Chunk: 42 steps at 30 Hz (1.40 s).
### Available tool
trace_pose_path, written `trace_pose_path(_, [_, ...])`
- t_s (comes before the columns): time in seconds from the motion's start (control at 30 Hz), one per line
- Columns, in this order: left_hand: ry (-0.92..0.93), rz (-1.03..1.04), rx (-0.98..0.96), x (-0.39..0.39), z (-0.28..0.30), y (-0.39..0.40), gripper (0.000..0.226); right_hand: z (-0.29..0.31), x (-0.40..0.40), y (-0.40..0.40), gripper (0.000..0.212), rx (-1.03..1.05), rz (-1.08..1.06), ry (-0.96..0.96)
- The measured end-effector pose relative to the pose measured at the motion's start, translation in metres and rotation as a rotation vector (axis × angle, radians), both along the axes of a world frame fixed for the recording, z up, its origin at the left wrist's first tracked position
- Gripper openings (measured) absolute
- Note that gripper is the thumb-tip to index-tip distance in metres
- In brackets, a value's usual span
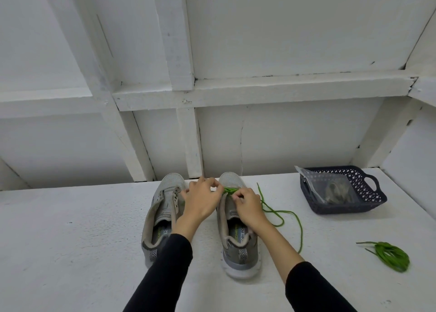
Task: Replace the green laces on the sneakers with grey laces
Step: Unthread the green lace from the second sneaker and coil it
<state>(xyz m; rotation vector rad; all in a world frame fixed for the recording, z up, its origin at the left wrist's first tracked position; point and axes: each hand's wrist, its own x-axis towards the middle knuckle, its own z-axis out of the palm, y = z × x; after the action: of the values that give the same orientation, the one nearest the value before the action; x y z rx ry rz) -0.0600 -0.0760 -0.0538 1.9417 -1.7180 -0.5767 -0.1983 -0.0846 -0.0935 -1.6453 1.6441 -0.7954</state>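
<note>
Both hands' grip (230,191) pinches the right sneaker's (238,226) green lace (278,213)

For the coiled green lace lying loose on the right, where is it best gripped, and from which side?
Probably pinch the coiled green lace across its bunched loops from above. It lies flat on the table, and its loose ends trail left, so grabbing those would likely uncoil it.
</note>
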Motion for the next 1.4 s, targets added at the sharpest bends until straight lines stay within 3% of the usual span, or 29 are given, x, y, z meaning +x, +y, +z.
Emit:
trace_pose_path(0.23, [-0.061,-0.034,0.037,-0.002,-0.009,0.005,0.035,0.022,-0.017,0.006,0.019,0.292,-0.218,-0.972])
trace_pose_path(0.4, [-0.016,0.017,0.007,-0.005,-0.016,0.005,0.021,0.025,-0.047,-0.001,0.023,0.382,-0.402,-1.626])
trace_pose_path(0.5, [0.097,0.053,0.014,-0.008,-0.024,0.006,0.017,0.015,-0.064,-0.004,0.027,0.311,-0.521,-1.993])
trace_pose_path(0.53, [0.133,0.065,0.013,-0.009,-0.027,0.007,0.015,0.012,-0.069,-0.005,0.029,0.282,-0.566,-2.006])
trace_pose_path(0.6, [0.229,0.086,0.011,-0.011,-0.031,0.007,0.014,0.005,-0.077,-0.008,0.032,0.285,-0.634,-1.768])
trace_pose_path(0.7, [0.362,0.112,0.016,-0.016,-0.037,0.008,0.013,0.001,-0.078,-0.005,0.02,0.226,-0.554,-1.022])
trace_pose_path(0.8, [0.456,0.156,0.019,-0.023,-0.041,0.01,0.012,0.005,-0.063,-0.001,0.015,0.116,-0.258,-0.44])
trace_pose_path(0.9, [0.518,0.183,0.006,-0.027,-0.043,0.012,0.013,0.015,-0.04,0.0,0.019,0.068,-0.017,-0.117])
trace_pose_path(1.03, [0.546,0.202,-0.006,-0.028,-0.045,0.016,0.02,0.021,-0.015,-0.004,0.021,0.093,0.03,0.284])
trace_pose_path(1.17, [0.52,0.221,-0.002,-0.029,-0.044,0.017,0.032,0.022,-0.004,-0.01,0.021,0.108,-0.017,0.218])
trace_pose_path(1.23, [0.514,0.23,-0.002,-0.03,-0.044,0.017,0.031,0.024,-0.005,-0.011,0.029,0.113,-0.054,0.03])
trace_pose_path(1.37, [0.514,0.244,-0.005,-0.029,-0.047,0.017,0.024,0.038,-0.015,-0.007,0.036,0.121,-0.21,-0.859])
trace_pose_path(1.4, [0.515,0.246,-0.006,-0.029,-0.048,0.016,0.02,0.042,-0.019,-0.006,0.035,0.108,-0.241,-0.998])
